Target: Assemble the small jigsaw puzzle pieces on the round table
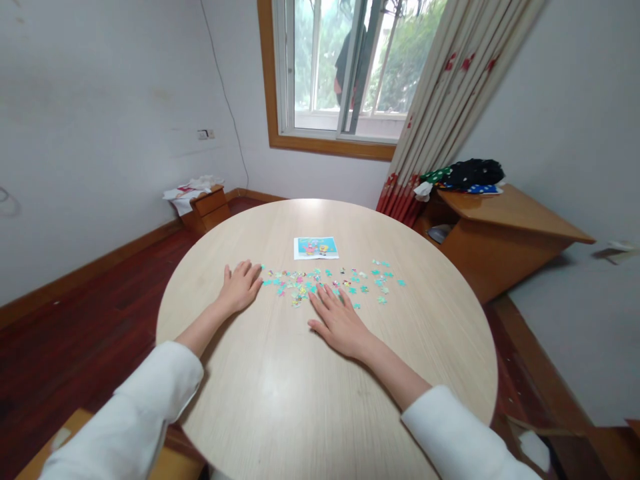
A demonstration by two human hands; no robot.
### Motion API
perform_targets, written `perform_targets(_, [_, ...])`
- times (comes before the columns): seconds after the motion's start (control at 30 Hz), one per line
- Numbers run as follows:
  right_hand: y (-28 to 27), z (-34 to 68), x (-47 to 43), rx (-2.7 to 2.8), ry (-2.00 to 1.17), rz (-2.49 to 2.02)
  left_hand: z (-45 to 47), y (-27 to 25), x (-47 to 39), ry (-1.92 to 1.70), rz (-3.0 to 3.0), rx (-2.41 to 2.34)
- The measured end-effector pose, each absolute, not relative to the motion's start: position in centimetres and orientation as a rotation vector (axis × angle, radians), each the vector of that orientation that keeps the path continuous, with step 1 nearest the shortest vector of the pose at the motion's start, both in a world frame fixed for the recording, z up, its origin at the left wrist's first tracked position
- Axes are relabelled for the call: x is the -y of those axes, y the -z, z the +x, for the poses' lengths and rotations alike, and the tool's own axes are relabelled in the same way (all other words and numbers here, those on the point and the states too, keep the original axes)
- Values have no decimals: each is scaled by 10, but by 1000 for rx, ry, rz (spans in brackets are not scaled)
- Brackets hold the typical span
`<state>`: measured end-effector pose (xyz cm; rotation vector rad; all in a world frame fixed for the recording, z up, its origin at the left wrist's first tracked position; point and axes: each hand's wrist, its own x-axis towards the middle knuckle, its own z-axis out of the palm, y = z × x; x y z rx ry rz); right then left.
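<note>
The puzzle pieces [302,291] are lying loose in an irregular band, running left to right across the middle of the round counter [300,387]. Teal pieces are mixing with yellow, pink and pale ones; a looser group is spreading out at the right end.

The left hand [242,285] is resting palm down at the left end of the band, opening flat with the fingers slightly apart. Its fingertips are lying just beside the leftmost pieces; contact cannot be confirmed. The right hand [337,323] is lying palm down at the near side of the band, the fingers spreading and the thumb pointing left. Its fingertips are reaching the near pieces; whether they are pressing on any cannot be told. Neither hand is visibly gripping a piece.

A picture sheet [317,248] is lying on the far side of the pieces, showing pink and yellow figures on blue. White sleeves [150,380] are covering part of both arms. At the far right, a curtain [435,113] is hanging beside a window [330,143].
</note>
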<state>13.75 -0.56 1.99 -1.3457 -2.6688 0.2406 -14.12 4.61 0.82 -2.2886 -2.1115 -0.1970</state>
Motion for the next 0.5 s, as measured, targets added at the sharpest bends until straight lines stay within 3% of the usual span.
perform_targets(0.23, [-20,95,-10,2725,-362,-1303,-147,-5,-64,59,-2248,2257])
perform_targets(0.5, [-27,80,-10,2693,-484,-1387,-122,-14,-50,278,-2243,2061])
